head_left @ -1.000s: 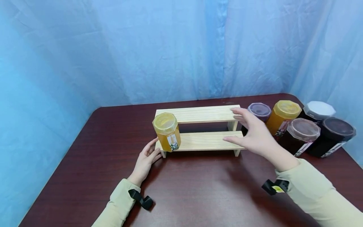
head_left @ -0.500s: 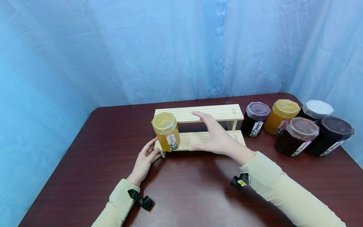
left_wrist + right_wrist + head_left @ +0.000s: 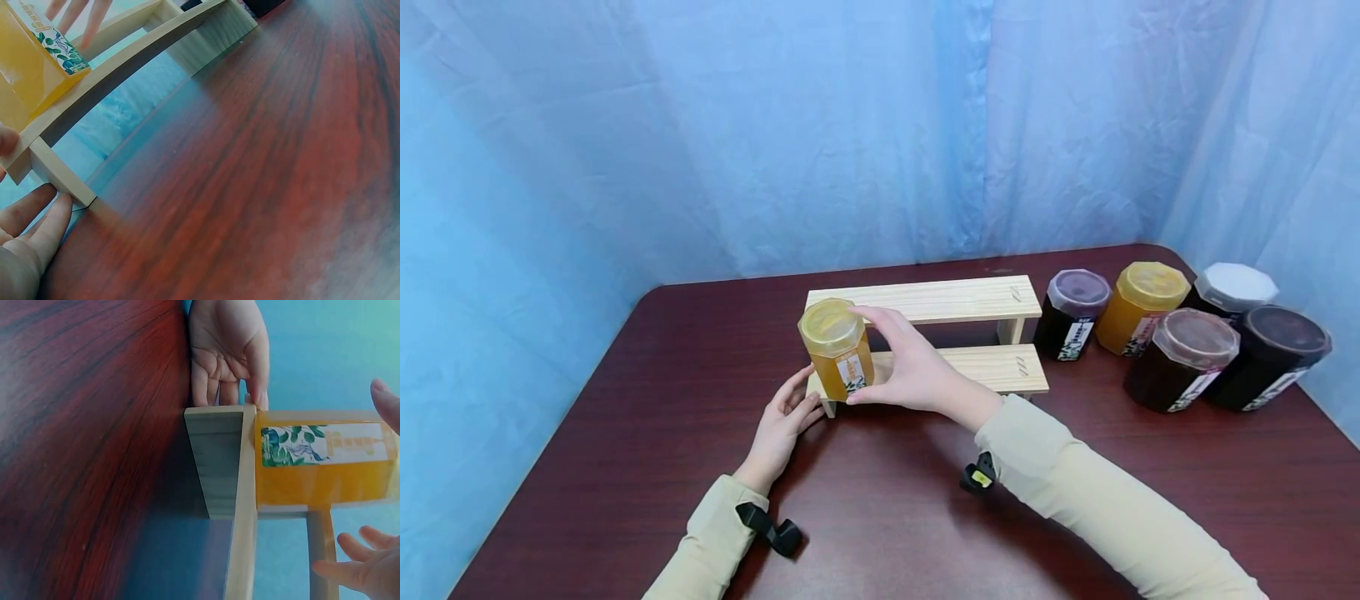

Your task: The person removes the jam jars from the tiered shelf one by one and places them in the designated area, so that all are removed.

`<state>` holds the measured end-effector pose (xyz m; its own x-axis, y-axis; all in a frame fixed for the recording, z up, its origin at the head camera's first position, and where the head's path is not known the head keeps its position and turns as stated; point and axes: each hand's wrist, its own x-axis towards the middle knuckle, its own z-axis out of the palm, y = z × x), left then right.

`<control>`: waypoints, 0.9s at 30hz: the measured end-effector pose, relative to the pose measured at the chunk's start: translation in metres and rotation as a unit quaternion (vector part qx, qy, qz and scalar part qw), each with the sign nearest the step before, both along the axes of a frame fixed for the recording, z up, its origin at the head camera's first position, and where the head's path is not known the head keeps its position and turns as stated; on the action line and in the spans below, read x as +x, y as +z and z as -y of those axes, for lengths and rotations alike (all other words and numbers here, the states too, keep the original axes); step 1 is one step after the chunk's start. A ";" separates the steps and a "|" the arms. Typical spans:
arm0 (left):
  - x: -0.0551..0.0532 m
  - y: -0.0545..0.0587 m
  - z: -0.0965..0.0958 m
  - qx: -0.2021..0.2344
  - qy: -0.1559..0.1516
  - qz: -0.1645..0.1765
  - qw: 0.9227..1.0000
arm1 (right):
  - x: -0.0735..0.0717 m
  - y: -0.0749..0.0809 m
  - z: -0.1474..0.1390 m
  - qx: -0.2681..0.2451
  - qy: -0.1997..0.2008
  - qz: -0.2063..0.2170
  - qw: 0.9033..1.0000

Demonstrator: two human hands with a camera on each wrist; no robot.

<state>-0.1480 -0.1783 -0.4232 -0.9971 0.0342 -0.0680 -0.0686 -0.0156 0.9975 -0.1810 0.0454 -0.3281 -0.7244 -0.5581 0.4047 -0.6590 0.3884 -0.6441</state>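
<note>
A yellow jar [image 3: 835, 354] with a clear octagonal lid stands on the left end of the lower board of a small two-tier wooden shelf [image 3: 977, 300]. My right hand [image 3: 910, 367] is spread beside this jar, thumb in front and fingers towards the far side. In the right wrist view, a gap shows between its fingers [image 3: 369, 565] and the jar [image 3: 325, 481]. My left hand [image 3: 778, 429] touches the lower board's left end, with two fingertips [image 3: 59, 200] against the leg and another at the board's end.
Several lidded jars stand right of the shelf: a dark one with a purple lid [image 3: 1072, 317], a yellow one [image 3: 1142, 308], a white-lidded one [image 3: 1232, 287] and dark ones [image 3: 1183, 358] in front. A blue curtain [image 3: 850, 142] hangs behind the dark red table [image 3: 887, 500].
My right hand has swept left across the front of the shelf, from its right end to the yellow jar. The left hand and the jar have stayed in place.
</note>
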 end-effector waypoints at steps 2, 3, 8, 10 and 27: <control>0.000 0.000 0.000 0.004 0.000 -0.001 1.000 | 0.000 -0.001 0.004 -0.007 0.005 0.004 1.000; 0.000 0.000 0.000 0.006 -0.001 -0.003 1.000 | -0.001 -0.002 0.006 -0.008 0.005 0.006 1.000; 0.000 -0.001 0.000 0.009 -0.005 -0.009 1.000 | 0.000 -0.008 0.014 -0.012 -0.009 0.017 1.000; 0.000 -0.001 0.001 0.011 -0.007 -0.010 1.000 | 0.000 -0.011 0.017 -0.021 -0.015 0.018 1.000; 0.002 0.000 -0.001 0.033 -0.005 -0.021 0.999 | 0.003 -0.030 0.038 -0.067 -0.092 -0.032 0.993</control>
